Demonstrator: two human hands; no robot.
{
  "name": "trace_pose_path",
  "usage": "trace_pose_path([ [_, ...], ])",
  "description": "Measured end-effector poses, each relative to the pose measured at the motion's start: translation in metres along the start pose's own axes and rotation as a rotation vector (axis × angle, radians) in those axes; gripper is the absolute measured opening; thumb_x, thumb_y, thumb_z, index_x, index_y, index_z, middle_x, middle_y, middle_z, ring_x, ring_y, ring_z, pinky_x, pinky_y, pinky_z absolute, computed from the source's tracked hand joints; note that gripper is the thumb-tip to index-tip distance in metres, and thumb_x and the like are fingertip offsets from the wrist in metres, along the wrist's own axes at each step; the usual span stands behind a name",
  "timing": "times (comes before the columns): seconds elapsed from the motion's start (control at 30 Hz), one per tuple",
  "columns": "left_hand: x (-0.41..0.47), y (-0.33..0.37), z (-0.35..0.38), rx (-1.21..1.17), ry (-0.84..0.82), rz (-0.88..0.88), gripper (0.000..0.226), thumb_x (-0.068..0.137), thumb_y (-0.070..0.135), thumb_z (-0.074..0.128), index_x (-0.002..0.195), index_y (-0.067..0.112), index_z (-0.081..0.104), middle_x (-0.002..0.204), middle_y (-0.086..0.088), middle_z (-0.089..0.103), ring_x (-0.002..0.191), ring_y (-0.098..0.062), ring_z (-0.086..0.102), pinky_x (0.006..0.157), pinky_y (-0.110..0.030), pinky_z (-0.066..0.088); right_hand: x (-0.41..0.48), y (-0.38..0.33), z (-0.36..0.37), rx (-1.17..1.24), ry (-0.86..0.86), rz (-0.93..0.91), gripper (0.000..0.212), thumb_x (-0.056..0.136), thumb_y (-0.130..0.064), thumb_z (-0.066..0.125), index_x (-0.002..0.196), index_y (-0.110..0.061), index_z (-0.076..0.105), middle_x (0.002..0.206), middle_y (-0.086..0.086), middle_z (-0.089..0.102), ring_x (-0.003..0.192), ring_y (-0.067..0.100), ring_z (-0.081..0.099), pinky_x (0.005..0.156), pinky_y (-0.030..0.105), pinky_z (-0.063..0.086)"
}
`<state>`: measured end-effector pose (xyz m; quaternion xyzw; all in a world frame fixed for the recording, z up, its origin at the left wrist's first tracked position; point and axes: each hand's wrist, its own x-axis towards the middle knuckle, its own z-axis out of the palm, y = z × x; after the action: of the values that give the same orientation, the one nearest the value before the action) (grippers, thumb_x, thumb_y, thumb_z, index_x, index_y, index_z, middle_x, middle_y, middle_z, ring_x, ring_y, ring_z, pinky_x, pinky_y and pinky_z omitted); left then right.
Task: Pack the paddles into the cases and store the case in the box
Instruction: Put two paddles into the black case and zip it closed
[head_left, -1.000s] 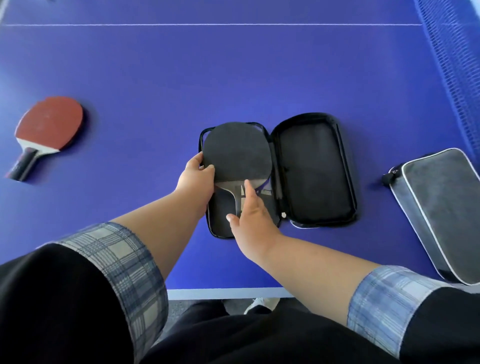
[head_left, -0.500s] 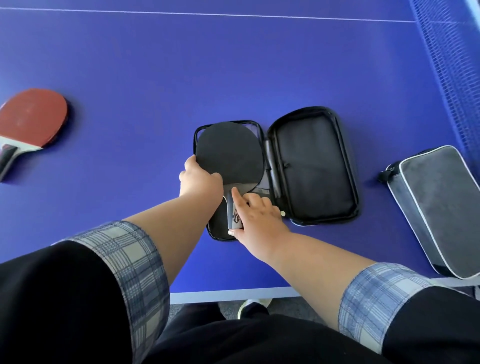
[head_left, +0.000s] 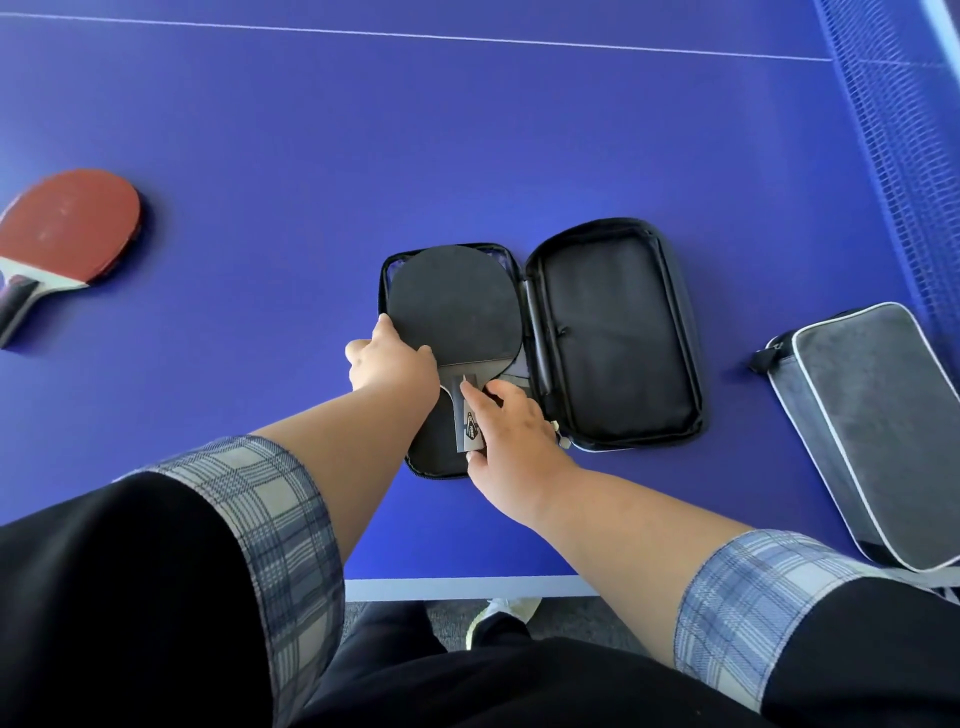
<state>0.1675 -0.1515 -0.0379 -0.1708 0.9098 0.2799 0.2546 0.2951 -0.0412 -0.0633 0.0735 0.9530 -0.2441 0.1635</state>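
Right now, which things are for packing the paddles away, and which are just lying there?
For the job:
- black paddle, lying in the open black case
- left hand and right hand, both on it
- red paddle, waiting
- grey case, closed

Just there:
- blue table
- net

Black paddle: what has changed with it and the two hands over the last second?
The black paddle has sunk flatter into the left half of the open case. The right hand shifted from the blade's base down onto the handle; the left hand stayed at the blade's left edge. Neither let go. The red paddle and grey case lie as before.
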Motion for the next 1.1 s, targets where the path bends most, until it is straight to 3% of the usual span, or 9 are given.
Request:
trace_pose_path([
  [0.2, 0.002, -0.003, -0.008, 0.13, -0.07, 0.024, 0.071, 0.099, 0.037, 0.048, 0.156, 0.026, 0.007, 0.132, -0.014, 0.035, 0.085, -0.028, 0.052, 0.076, -0.038, 0.044, 0.003, -0.002, -0.009, 0.042, -0.043, 0.0, 0.078, 0.086, -0.044, 0.069, 0.152, -0.037, 0.029, 0.143, -0.001, 0.032, 0.134, 0.023, 0.034, 0.105, 0.041, 0.038],
  [0.33, -0.011, -0.008, -0.023, 0.114, -0.114, 0.127, 0.052, 0.096, 0.029, 0.053, 0.141, 0.012, 0.033, 0.131, -0.016, 0.045, 0.094, -0.035, 0.057, 0.082, -0.043, 0.051, 0.005, -0.012, -0.022, 0.056, -0.047, 0.015, 0.066, 0.088, -0.048, 0.066, 0.147, -0.033, 0.04, 0.133, 0.0, 0.04, 0.13, 0.023, 0.037, 0.102, 0.041, 0.045],
  [0.4, -0.018, -0.017, -0.034, 0.048, -0.115, 0.127, 0.04, 0.094, 0.028, 0.054, 0.128, 0.012, 0.039, 0.127, -0.013, 0.046, 0.078, -0.029, 0.057, 0.066, -0.039, 0.051, 0.009, -0.025, -0.03, 0.078, -0.008, 0.027, 0.057, 0.089, -0.048, 0.065, 0.141, -0.031, 0.049, 0.133, 0.0, 0.044, 0.13, 0.022, 0.039, 0.102, 0.043, 0.046],
  [0.47, -0.019, -0.032, -0.047, 0.017, -0.087, 0.13, 0.055, 0.093, 0.03, 0.053, 0.142, 0.017, 0.031, 0.136, -0.009, 0.041, 0.073, -0.024, 0.055, 0.055, -0.032, 0.044, 0.016, -0.044, -0.038, 0.07, 0.011, -0.001, 0.053, 0.089, -0.048, 0.063, 0.138, -0.03, 0.051, 0.135, -0.001, 0.045, 0.13, 0.022, 0.039, 0.105, 0.039, 0.042],
  [0.57, -0.012, -0.061, -0.079, 0.008, -0.045, 0.115, 0.073, 0.093, 0.034, 0.053, 0.154, 0.025, 0.014, 0.15, -0.005, 0.032, 0.088, -0.029, 0.061, 0.059, -0.032, 0.044, 0.031, -0.081, -0.045, 0.034, 0.003, -0.063, 0.054, 0.091, -0.047, 0.061, 0.14, -0.028, 0.049, 0.14, -0.002, 0.041, 0.13, 0.024, 0.037, 0.104, 0.037, 0.039],
  [0.8, 0.052, -0.151, -0.206, 0.113, 0.067, 0.075, 0.074, 0.092, 0.037, 0.052, 0.154, 0.023, 0.014, 0.153, -0.008, 0.028, 0.123, -0.033, 0.049, 0.091, -0.047, 0.049, 0.086, -0.197, -0.021, 0.082, -0.032, -0.031, 0.061, 0.094, -0.048, 0.059, 0.146, -0.022, 0.043, 0.153, -0.001, 0.035, 0.141, 0.022, 0.03, 0.112, 0.037, 0.034],
  [0.93, 0.109, -0.201, -0.276, 0.169, 0.146, 0.105, 0.067, 0.089, 0.03, 0.053, 0.15, 0.022, 0.026, 0.144, -0.011, 0.04, 0.12, -0.036, 0.049, 0.092, -0.046, 0.047, 0.118, -0.273, 0.012, 0.228, -0.045, 0.095, 0.06, 0.093, -0.05, 0.058, 0.146, -0.025, 0.044, 0.153, -0.002, 0.038, 0.137, 0.02, 0.038, 0.097, 0.034, 0.039],
  [1.1, 0.167, -0.244, -0.318, 0.227, 0.176, 0.011, 0.049, 0.09, 0.027, 0.05, 0.136, 0.015, 0.039, 0.127, -0.015, 0.048, 0.111, -0.038, 0.05, 0.074, -0.041, 0.042, 0.152, -0.336, 0.044, 0.377, -0.13, 0.173, 0.065, 0.093, -0.051, 0.056, 0.15, -0.026, 0.038, 0.153, -0.002, 0.038, 0.13, 0.018, 0.045, 0.088, 0.029, 0.038],
])
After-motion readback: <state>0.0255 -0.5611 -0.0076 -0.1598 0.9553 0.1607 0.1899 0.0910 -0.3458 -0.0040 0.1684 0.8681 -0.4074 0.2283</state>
